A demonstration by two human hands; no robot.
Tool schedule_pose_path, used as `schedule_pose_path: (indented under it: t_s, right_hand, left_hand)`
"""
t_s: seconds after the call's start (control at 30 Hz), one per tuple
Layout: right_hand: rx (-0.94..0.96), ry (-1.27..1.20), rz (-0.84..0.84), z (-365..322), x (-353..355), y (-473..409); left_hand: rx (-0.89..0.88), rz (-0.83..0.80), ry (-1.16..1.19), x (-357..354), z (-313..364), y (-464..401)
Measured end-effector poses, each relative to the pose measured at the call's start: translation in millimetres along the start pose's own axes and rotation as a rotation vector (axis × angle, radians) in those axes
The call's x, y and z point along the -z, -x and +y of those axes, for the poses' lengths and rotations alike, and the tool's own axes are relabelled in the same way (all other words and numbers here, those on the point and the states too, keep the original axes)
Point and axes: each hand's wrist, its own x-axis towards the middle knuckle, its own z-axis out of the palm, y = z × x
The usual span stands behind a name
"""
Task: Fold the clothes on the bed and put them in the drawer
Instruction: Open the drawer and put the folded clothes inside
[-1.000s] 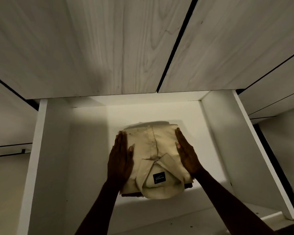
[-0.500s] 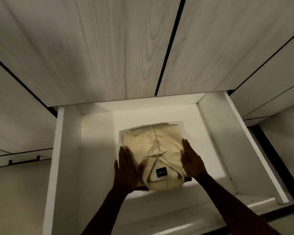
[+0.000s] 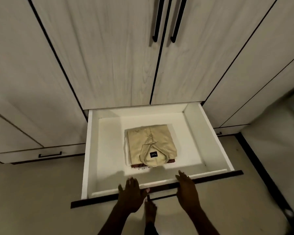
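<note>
**Shirt in the drawer, both my hands at the front edge**

The white drawer (image 3: 209,133) stands pulled out from the base of the wardrobe, and the folded beige shirt (image 3: 150,145) lies flat on its floor, near the middle and a little toward the front. The collar faces me, with a small dark label (image 3: 153,154) showing inside it. Under the shirt's front edge I see a strip of reddish-brown fabric (image 3: 171,161) from another garment it is stacked on; I cannot tell what that piece is.

My left hand (image 3: 131,195) lies over the drawer's front edge, fingers straight and spread, reaching just past the white inner lip; it grips nothing. My right hand (image 3: 187,192) rests on the same edge further right, fingers extended and close together, palm down over the dark front panel (image 3: 227,173). Neither hand touches the shirt, which sits well apart from both. Between my forearms, a foot (image 3: 150,209) shows on the pale floor (image 3: 32,192) just below the panel.

Above the drawer are 2 wood-grain wardrobe doors (image 3: 109,56) with 2 long black handles (image 3: 166,19) side by side at their meeting edges. To the left, a closed lower drawer carries a small black pull (image 3: 50,154).
</note>
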Motion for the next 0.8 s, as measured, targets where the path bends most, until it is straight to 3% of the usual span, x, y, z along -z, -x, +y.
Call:
schedule_pose_path:
  t_s: [0.03, 0.17, 0.2, 0.27, 0.37, 0.57, 0.67, 0.8]
  right_hand:
    - [-0.029, -0.01, -0.024, 2, 0, 17]
    - [0.05, 0.072, -0.129, -14, 21, 59]
    - [0.069, 0.105, -0.154, -14, 26, 65]
    - [0.083, 0.145, -0.202, -18, 39, 67]
    - [0.017, 0.222, -0.447, -19, 44, 62]
    - [0.065, 0.297, -0.393, -14, 39, 60]
    - [0.049, 0.378, -0.49, -27, 50, 61]
    - [0.054, 0.309, -0.421, -23, 45, 55]
  left_hand:
    - [0.004, 0.094, 0.012, -6, 6, 13]
    - [-0.029, 0.086, 0.054, -17, 26, 58]
    - [-0.03, 0.168, 0.065, -23, 29, 65]
    - [0.013, 0.095, 0.054, -20, 37, 83]
    - [0.024, 0.007, 0.038, -19, 43, 102]
    - [0.035, 0.037, 0.066, -27, 47, 101]
    - [0.014, 0.021, 0.098, -26, 47, 96]
    - [0.004, 0.012, 0.106, -24, 49, 90]
